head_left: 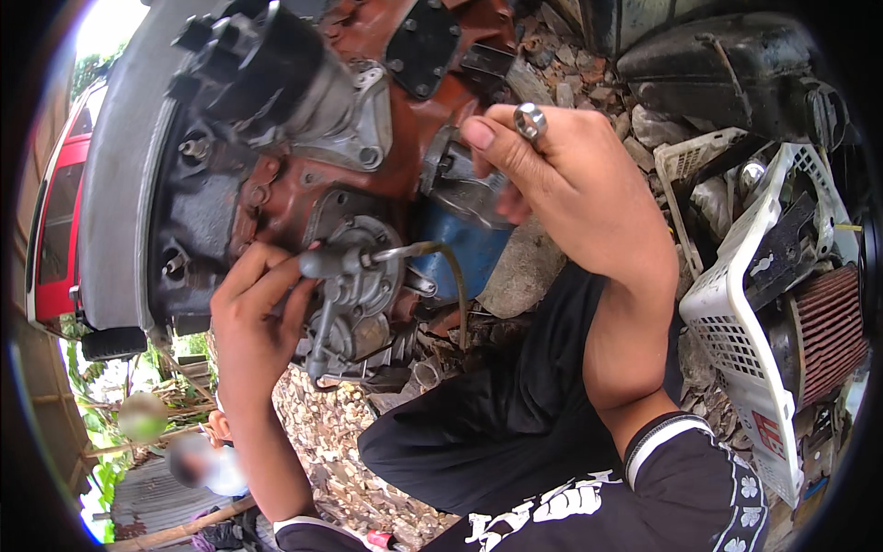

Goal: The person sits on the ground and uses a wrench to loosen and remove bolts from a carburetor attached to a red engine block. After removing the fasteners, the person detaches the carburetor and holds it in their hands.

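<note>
My left hand (253, 313) is at the left end of a grey metal fuel pump (354, 267) on the engine. Its thumb and fingertips close around the pump's rounded knob. A short metal pipe and a brownish hose (455, 276) lead off the pump to the right. My right hand (575, 179) is curled beside a grey metal housing (464, 189), its thumb pointing left. A shiny metal ring (530, 120) shows by the index knuckle; whether it is worn or part of a tool I cannot tell. The curled fingers are mostly hidden, their tips blurred.
The rust-red engine block (400, 129) carries a black distributor (253, 69) and a blue oil filter (460, 244). To the right, a white plastic crate (736, 322) holds parts, including a pleated air filter (828, 336). Gravel (331, 442) covers the ground. A person (216, 465) is in the left background.
</note>
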`<state>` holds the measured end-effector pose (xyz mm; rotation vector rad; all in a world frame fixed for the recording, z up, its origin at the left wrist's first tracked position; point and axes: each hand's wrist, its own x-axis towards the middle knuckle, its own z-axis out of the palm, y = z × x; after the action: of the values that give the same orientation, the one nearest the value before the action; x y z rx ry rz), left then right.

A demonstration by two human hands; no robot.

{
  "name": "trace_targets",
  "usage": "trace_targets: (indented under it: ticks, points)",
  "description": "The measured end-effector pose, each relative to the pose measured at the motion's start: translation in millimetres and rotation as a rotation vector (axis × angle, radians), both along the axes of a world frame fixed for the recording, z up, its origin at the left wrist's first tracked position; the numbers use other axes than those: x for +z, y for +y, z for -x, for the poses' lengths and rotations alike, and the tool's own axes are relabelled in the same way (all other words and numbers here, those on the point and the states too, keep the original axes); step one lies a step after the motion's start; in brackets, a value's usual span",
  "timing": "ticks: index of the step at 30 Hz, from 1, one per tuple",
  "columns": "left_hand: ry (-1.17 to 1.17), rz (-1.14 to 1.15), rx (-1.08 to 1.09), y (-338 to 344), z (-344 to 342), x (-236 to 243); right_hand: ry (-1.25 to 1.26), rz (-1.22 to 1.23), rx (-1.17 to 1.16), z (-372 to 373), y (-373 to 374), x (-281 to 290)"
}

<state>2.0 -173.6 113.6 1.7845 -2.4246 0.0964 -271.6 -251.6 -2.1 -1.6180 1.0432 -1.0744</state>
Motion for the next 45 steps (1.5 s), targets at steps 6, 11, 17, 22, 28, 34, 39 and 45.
trace_targets:
  ticks: [6,11,17,22,28,34,39,45]
  points:
    - [-0.103,0.119,-0.100,-4.2,1.8,-4.8,-0.460,0.055,0.193,-13.6,-30.2,-42.0]
    - [-0.082,0.146,-0.030,-5.4,4.2,-9.1,-0.512,-0.025,0.348,-16.6,-38.0,-52.3]
    - [-0.009,0.089,0.046,0.1,-8.1,-9.7,-0.448,0.019,0.355,-22.2,-44.2,-59.0]
    - [0.530,0.298,0.159,43.3,-23.8,-37.5,-0.395,0.079,0.354,-31.4,-45.5,-58.4]
    - [1.285,0.766,0.571,108.2,28.7,-170.1,-0.304,0.014,0.265,-26.1,-38.8,-51.0]
    - [1.330,0.431,0.445,89.0,49.0,-206.7,-0.228,0.287,0.143,-31.0,-49.2,-68.4]
    - [1.362,0.272,0.569,43.6,48.4,-203.7,-0.308,-0.045,0.233,-35.0,-51.9,-61.6]
    - [1.338,0.270,0.687,1.6,40.7,-228.9,-0.491,-0.267,0.314,-58.4,-53.2,-62.7]
